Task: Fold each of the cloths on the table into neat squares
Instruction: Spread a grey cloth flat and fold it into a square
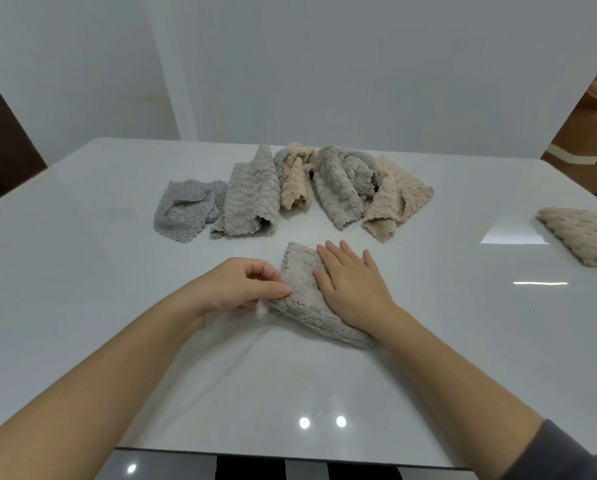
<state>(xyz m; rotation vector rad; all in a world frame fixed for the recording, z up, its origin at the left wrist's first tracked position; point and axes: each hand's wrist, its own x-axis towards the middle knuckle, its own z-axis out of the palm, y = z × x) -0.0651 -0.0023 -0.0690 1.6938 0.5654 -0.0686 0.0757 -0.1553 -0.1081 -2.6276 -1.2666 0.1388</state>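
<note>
White table (96,223); left hand (243,289), pinch grip on the folded cloth (302,303); right hand (354,289) spread flat atop it.

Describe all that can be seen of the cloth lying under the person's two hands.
The cloth is pale grey-beige, with a fluffy, ridged pile like fleece and a wavy edge. It lies folded into a compact, roughly four-sided shape, askew on the white table, nearer the person than the crumpled cloths. The right hand rests flat on its right part, fingers straight; the left hand pinches its left edge between thumb and curled fingers. The right hand hides part of it.
</note>
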